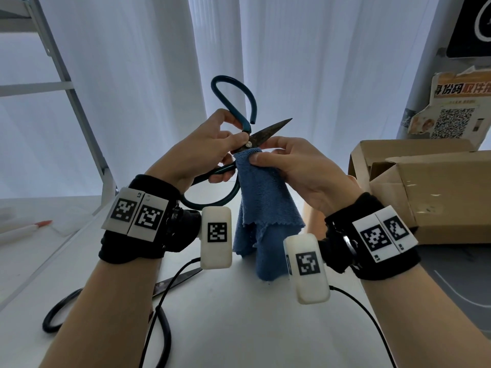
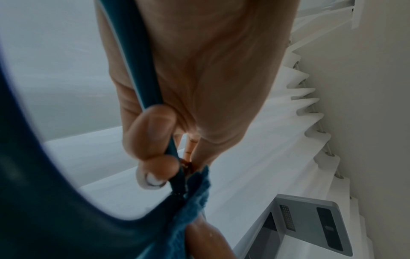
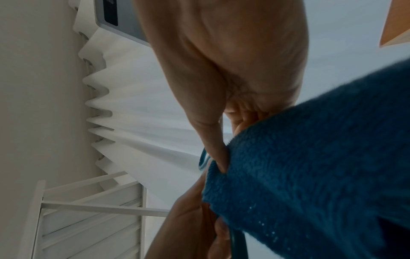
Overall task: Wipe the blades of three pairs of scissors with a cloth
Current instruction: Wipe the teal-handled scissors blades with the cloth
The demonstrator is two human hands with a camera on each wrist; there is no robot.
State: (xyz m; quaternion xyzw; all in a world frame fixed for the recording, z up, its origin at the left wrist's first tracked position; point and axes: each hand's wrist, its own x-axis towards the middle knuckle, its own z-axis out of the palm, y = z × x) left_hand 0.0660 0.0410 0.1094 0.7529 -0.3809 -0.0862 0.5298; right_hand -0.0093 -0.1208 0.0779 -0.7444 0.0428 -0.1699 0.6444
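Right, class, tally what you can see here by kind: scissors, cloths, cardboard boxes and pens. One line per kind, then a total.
Scissors: 2 (teal-handled scissors held in the hands, black-handled scissors lying on the table)
Cloths: 1 (blue cloth)
Cardboard boxes: 1 (cardboard box)
Pens: 1 (red-tipped pen)
Total: 5
A third pair of scissors is not in view.
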